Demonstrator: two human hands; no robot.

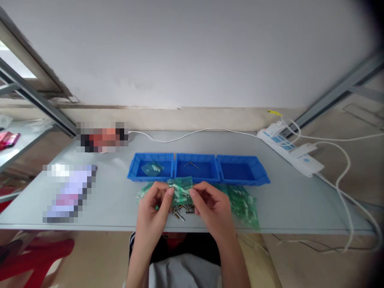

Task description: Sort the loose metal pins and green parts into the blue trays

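Note:
My left hand (154, 208) and my right hand (210, 206) are both closed on one small green plastic bag (180, 189), held between them just above the table's front edge. Under the bag lies a little heap of dark metal pins (181, 211). More green bags (244, 204) are piled to the right of my right hand, and a few (144, 192) lie left of my left hand. Behind the hands stand three blue trays in a row: the left tray (135, 162) holds a green bag, the middle tray (180, 173) holds a couple of thin pins, the right tray (258, 172) looks bare.
A white power strip (289, 150) with white cables lies at the back right of the grey table (300, 200). A white cable (186, 134) runs along the back edge. Blurred-out items (69, 192) sit at the left. Metal frame bars slant at both sides.

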